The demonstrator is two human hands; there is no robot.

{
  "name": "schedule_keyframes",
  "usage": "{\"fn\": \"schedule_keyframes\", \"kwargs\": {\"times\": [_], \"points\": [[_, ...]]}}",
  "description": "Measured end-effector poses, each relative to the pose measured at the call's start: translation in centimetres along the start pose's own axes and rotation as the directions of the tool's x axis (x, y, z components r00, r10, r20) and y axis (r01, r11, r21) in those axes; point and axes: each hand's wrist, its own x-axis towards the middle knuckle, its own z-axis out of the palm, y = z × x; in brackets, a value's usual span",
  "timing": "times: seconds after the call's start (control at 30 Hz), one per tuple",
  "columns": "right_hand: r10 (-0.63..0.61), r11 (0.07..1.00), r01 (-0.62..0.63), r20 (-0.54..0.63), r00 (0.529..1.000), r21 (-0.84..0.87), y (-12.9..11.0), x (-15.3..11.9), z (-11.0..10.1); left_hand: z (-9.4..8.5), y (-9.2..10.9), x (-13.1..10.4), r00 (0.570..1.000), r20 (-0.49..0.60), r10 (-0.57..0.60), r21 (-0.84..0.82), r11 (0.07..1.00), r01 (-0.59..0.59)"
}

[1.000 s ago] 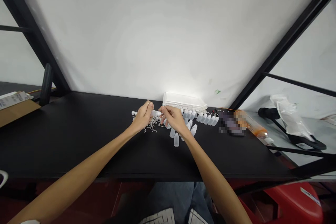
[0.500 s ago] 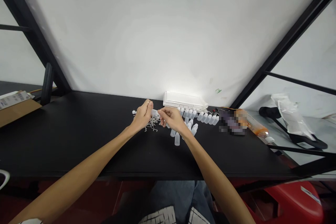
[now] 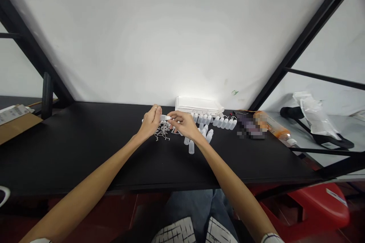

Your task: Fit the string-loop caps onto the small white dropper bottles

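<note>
My left hand (image 3: 150,122) is closed round a small translucent squeeze bottle (image 3: 163,117), which lies on its side in the grip with its narrow white tip to the right. The fingertips of my right hand (image 3: 184,124) pinch that white tip. Beneath my hands is a tangle of thin white cords (image 3: 162,133). Right of it, partly behind my right wrist, several similar bottles stand in a loose group, the nearest bottle (image 3: 191,147) upright. Two more rows of bottles run behind, one including a bottle (image 3: 222,123) at the right.
A stack of flat white sheets or bags (image 3: 198,104) lies against the wall. On the black table (image 3: 85,152) at right are a blurred dark object (image 3: 252,127) and an orange-labelled drink bottle (image 3: 278,131). A cardboard box (image 3: 19,125) sits far left; a red stool (image 3: 322,209) stands below right.
The small bottle has turned so that its white tip shows between my hands. My right fingers have closed onto that tip. The view has shifted slightly.
</note>
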Motion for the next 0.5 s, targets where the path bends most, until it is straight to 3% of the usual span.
{"fn": "schedule_keyframes", "kwargs": {"times": [0.23, 0.5], "points": [[0.013, 0.999, -0.014, 0.029, 0.999, 0.044, 0.18, -0.2, 0.57, -0.07, -0.12, -0.1, 1.0, -0.019, -0.02, -0.005, 1.0, 0.02], [0.035, 0.98, -0.02, 0.074, 0.997, -0.196, -0.14, -0.25, 0.6, 0.11, 0.2, -0.45, 0.999, -0.036, -0.014, 0.026, 1.0, 0.015]]}}
